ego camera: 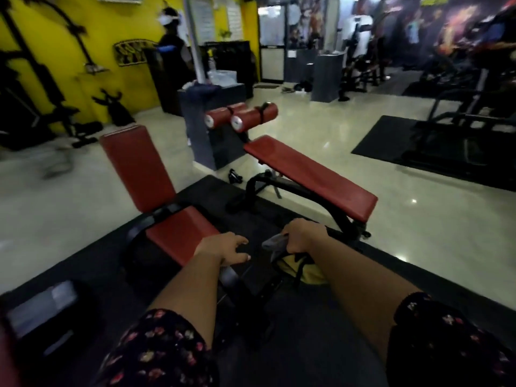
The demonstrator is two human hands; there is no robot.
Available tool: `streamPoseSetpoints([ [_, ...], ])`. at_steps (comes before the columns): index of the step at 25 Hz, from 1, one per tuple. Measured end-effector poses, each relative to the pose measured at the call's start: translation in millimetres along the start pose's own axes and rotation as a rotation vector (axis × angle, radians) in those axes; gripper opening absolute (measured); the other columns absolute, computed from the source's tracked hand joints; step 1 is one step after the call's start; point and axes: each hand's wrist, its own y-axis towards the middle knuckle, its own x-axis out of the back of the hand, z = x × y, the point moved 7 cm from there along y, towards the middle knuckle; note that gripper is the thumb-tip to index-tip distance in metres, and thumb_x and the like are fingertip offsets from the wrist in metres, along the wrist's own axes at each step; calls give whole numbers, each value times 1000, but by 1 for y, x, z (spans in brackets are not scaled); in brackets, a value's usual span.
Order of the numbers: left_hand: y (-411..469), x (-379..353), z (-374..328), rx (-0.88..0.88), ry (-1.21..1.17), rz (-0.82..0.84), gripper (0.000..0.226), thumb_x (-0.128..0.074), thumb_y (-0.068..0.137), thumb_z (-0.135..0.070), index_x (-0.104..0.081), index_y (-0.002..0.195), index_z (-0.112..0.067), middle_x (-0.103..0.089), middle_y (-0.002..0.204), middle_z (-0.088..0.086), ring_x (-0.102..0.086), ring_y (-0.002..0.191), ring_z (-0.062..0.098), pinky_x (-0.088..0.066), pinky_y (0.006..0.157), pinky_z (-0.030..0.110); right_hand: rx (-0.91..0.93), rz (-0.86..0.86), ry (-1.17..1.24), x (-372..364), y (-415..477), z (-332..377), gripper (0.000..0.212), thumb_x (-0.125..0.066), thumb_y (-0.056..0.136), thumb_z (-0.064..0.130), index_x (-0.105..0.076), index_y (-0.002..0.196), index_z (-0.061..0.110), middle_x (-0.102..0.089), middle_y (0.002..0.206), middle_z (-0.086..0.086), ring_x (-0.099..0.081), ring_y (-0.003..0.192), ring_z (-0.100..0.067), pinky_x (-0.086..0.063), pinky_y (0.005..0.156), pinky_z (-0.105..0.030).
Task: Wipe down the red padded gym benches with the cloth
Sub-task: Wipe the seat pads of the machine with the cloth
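Observation:
Two red padded benches stand before me. The near one has an upright backrest (136, 169) and a seat pad (178, 233) on a black frame. The other is a sloped bench (310, 174) with red roller pads (245, 117) at its top. My right hand (304, 236) grips a grey and yellow cloth (296, 266) that hangs below it, between the two benches. My left hand (223, 247) hovers at the seat pad's front right corner, fingers relaxed, holding nothing.
A black rubber mat (212, 191) lies under the benches on a glossy tiled floor (321, 121). Black gym machines stand at left by the yellow wall and at right on another mat (391, 146). A person (173, 51) stands in the background.

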Motion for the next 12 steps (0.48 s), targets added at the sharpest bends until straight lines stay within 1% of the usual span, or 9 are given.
streamPoseSetpoints([
  [1,3,3,11,44,-9,-8,62,-54,91,-57,-41,147,-33,-50,140,0,-49,129,21,-42,105,40,47,6,-37,10,19,6,29,-58,82,28,-66,109,25,-63,109,0,-62,95,-26,-54,72,-36],
  [3,5,6,28,140,-24,-29,59,-53,92,-56,-43,145,-34,-48,143,-3,-47,131,20,-42,105,40,123,5,-88,28,48,18,35,-59,81,28,-66,115,23,-64,113,-2,-62,100,-26,-56,80,-39],
  [6,0,5,48,279,-60,-79,56,-51,92,-54,-43,144,-37,-48,142,-4,-48,130,20,-42,105,39,216,8,-77,43,78,44,46,-61,80,24,-61,126,26,-61,120,0,-61,108,-25,-54,85,-39],
  [8,-10,-4,64,361,-107,-90,56,-50,92,-53,-41,146,-38,-48,143,-4,-49,130,20,-43,105,40,305,19,-85,43,85,71,45,-61,80,21,-62,124,28,-61,118,1,-61,105,-24,-54,84,-38],
  [12,-47,-29,101,512,-145,-61,56,-50,91,-56,-40,144,-42,-50,141,-2,-53,125,22,-46,101,42,453,50,-169,24,92,128,38,-63,78,19,-65,115,25,-63,111,0,-63,99,-24,-50,73,-32],
])
